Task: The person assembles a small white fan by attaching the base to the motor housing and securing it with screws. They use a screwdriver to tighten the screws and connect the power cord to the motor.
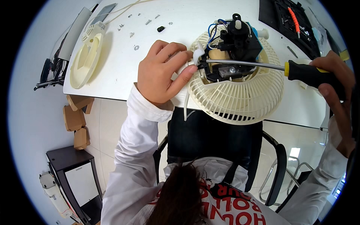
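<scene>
A cream slatted fan grille (pixel 240 108) lies at the table's front edge, carrying a black motor housing (pixel 245 43) with blue and black wires. My right hand (pixel 335 78) is closed round the black and yellow handle of a screwdriver (pixel 266 65). Its long shaft runs leftward across the black bracket (pixel 217 73), and the tip meets the assembly's left side. There my left hand (pixel 165 71) pinches a small white plastic part (pixel 197 54) between thumb and fingers. The exact contact of the tip is partly hidden by this part and my fingers.
On the white table (pixel 123 67), a cream oval cover (pixel 86 62) stands at the left. Loose screws (pixel 148 21), a washer (pixel 136 47) and a small black piece (pixel 161 29) lie behind my left hand. A toolbox (pixel 285 22) with an orange-handled tool (pixel 294 20) is far right. Below sits a black chair (pixel 213 138).
</scene>
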The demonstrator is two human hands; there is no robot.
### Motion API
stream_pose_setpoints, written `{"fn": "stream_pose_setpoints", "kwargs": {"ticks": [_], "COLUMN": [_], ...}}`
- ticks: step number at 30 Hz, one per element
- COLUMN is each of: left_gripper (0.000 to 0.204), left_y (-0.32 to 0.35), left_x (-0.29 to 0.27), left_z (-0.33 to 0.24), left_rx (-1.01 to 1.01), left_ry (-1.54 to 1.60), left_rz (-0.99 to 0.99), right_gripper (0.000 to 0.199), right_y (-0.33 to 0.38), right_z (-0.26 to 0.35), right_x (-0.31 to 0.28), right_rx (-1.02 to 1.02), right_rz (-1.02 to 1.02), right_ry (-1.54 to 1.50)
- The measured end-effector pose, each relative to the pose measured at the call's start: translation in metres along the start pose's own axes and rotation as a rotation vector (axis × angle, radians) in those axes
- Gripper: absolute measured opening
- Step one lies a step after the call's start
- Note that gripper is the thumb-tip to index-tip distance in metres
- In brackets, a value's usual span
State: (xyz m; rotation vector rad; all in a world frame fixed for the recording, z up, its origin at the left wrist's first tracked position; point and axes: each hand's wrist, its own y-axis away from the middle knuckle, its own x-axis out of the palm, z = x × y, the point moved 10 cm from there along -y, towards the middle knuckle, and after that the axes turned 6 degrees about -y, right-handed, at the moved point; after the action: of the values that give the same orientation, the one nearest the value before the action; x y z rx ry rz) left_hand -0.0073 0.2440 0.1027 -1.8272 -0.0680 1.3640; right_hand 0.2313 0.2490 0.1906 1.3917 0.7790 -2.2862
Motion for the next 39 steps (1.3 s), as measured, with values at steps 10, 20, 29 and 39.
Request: {"fn": "stream_pose_setpoints", "kwargs": {"ticks": [10,20,29,39], "left_gripper": [0.028,0.028,0.018,0.013], "left_y": [-0.003,-0.001,-0.003,-0.006], "left_x": [0.0,0.002,-0.016,-0.003], "left_z": [0.001,0.006,0.012,0.011], "left_rx": [-0.054,-0.178,-0.184,-0.123], "left_ry": [-0.007,-0.053,0.183,0.461], "left_rz": [0.007,0.023,-0.114,0.106], "right_gripper": [0.032,0.03,0.028,0.026], "right_y": [-0.003,-0.003,-0.001,-0.006], "right_z": [0.002,0.003,0.008,0.013], "right_x": [0.001,0.002,0.002,0.003], "right_rx": [-0.03,-0.047,-0.06,-0.083], "right_rz": [0.03,0.048,0.066,0.106], "right_ry": [-0.027,-0.053,-0.079,-0.137]}}
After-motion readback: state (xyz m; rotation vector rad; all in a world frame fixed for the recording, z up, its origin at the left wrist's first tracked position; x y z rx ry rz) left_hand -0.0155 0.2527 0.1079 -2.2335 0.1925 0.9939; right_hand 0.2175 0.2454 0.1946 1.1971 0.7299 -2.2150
